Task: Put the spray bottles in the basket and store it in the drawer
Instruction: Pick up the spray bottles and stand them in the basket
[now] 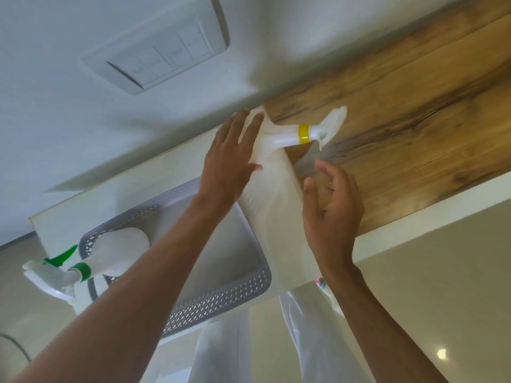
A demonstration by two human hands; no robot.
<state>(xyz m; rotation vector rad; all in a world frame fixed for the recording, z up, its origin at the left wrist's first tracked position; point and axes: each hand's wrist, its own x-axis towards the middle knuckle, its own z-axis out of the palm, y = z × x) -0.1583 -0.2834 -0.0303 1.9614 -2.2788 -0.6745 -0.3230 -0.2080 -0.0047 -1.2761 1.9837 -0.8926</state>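
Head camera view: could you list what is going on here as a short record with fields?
left hand: open, flat on the yellow-collared bottle's body
right hand: open, fingers curled, beside that bottle
yellow-collared bottle: lying on the wooden top
green-collared bottle: lying in the grey basket, nozzle over its rim
basket place: white drawer

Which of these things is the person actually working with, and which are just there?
In use: white spray bottle with yellow collar, white spray bottle with green collar, grey perforated plastic basket, left hand, right hand.
Just there: white wall switch plate, wooden countertop.
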